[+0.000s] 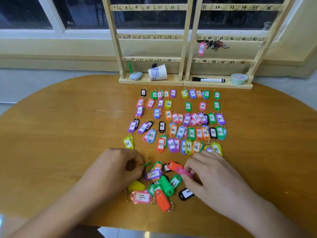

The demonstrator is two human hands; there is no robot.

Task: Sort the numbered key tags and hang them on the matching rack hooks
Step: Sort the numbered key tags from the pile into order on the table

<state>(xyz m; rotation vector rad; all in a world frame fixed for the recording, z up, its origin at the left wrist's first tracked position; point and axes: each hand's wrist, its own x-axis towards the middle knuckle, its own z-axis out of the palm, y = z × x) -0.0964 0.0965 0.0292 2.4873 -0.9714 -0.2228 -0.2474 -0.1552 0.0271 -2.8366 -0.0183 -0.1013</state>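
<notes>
1. Fingers [192, 164] of your right hand [211, 176] are pinching a pink tag [186, 172] at the right edge of the loose pile [164, 185], its number hidden.
2. Your left hand [118, 169] is pinching a green tag [147, 163], edge-on, at the pile's left edge.
3. The pink tag's long axis is pointing into the pile; sorted rows [191, 133] and rack [154, 82] are lying beyond it, nearer your right hand.

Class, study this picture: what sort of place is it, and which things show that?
Probably an indoor room, perhaps an office or home, set up for key sorting: a wooden table stands by a window, bearing a numbered key rack and rows of key tags.
</notes>
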